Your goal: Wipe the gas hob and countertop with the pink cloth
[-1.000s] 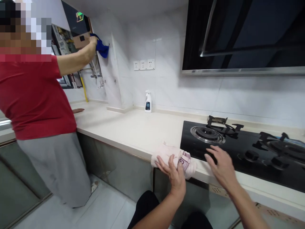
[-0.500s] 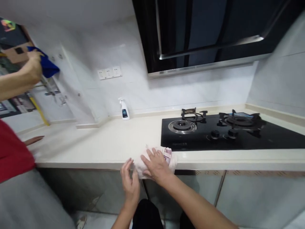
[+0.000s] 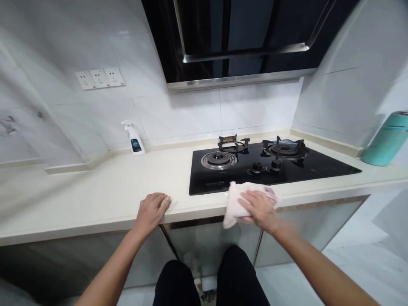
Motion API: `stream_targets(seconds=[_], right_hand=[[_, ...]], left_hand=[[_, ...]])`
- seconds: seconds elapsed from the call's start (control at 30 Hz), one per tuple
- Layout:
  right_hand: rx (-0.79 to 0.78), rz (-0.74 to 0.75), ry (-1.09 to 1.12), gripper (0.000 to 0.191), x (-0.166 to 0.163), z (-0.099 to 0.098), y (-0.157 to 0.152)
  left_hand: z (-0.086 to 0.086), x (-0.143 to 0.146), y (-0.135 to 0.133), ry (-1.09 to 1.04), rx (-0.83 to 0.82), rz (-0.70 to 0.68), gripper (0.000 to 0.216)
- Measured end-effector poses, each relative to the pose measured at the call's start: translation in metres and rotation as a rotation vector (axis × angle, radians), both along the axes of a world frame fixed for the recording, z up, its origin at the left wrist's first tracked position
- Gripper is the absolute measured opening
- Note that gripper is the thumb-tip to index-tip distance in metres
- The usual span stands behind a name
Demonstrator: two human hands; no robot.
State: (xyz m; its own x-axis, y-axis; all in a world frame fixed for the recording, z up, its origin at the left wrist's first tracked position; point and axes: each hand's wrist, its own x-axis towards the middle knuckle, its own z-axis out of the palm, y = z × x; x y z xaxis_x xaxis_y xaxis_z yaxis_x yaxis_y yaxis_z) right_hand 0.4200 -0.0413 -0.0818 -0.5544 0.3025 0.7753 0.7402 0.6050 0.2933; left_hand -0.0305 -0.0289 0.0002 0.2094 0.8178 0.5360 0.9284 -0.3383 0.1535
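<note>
Wiping judged in hand | cloth (image 3: 237,204) pressed on desk (image 3: 95,195) edge beside stove (image 3: 274,168) by right hand (image 3: 259,207), fingers spread, unclenched | left hand (image 3: 152,209) laid released on desk | even pressure called for next

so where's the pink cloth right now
Head view, right of centre: the cloth sits under the right hand on the counter's front edge, just before the black hob, one end hanging over.

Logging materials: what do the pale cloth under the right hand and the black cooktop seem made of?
Pale pink cloth: soft woven fabric, seemingly; it creases and droops over the cream counter edge. Flat black cooktop: glossy glass or ceramic, probably; smooth, with a light sheen.
</note>
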Motion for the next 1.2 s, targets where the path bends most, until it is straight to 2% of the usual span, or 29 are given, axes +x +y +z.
stream_targets(seconds=[0.1,0.17,0.23,0.3,0.37,0.43,0.6,0.67,0.73,0.77,0.83,0.9,0.97,1.07,1.2], right_hand=[[-0.052,-0.093,-0.060,0.051,0.079,-0.003,-0.004],[-0.066,-0.166,-0.071,0.053,0.119,-0.005,-0.008],[-0.066,-0.265,-0.060,0.056,0.142,-0.006,-0.013],[-0.068,-0.371,-0.033,0.061,0.140,-0.005,-0.018],[-0.087,-0.444,0.002,0.064,0.114,-0.003,-0.021],[-0.104,-0.458,0.048,0.064,0.065,-0.002,-0.020],[0.015,-0.261,0.192,0.065,-0.102,-0.005,-0.008],[0.053,-0.195,0.217,0.064,-0.156,-0.002,-0.001],[0.072,-0.141,0.197,0.060,-0.186,0.003,0.006],[0.072,-0.116,0.161,0.059,-0.190,0.005,0.009],[0.072,-0.068,0.078,0.058,-0.177,0.007,0.012],[0.060,-0.049,0.046,0.057,-0.141,0.003,0.014],[0.007,-0.091,0.087,0.057,-0.091,-0.004,0.013],[-0.085,-0.253,0.214,0.052,-0.001,-0.012,0.009],[-0.084,-0.435,0.365,0.050,0.111,-0.003,-0.001]], left_hand=[[0.009,0.007,0.002,0.086,-0.043,0.005,0.049],[0.013,0.012,0.005,0.133,-0.041,-0.003,0.049],[0.014,0.015,0.008,0.147,-0.040,-0.037,0.049],[0.013,0.018,0.012,0.121,-0.052,-0.071,0.048],[0.011,0.019,0.015,0.083,-0.086,-0.077,0.047],[0.011,0.020,0.016,0.060,-0.124,-0.064,0.048],[0.012,0.018,0.016,0.040,-0.125,-0.053,0.052],[0.012,0.015,0.017,0.041,-0.107,-0.045,0.052],[0.010,0.011,0.020,0.053,-0.093,-0.033,0.052],[0.010,0.009,0.021,0.062,-0.088,-0.027,0.052],[0.008,0.006,0.024,0.083,-0.079,-0.018,0.051],[0.006,0.003,0.026,0.099,-0.068,-0.013,0.051],[0.004,0.001,0.028,0.111,-0.060,-0.014,0.049],[0.000,-0.002,0.031,0.116,-0.039,-0.030,0.048],[-0.001,0.002,0.033,0.091,0.020,-0.066,0.047]])
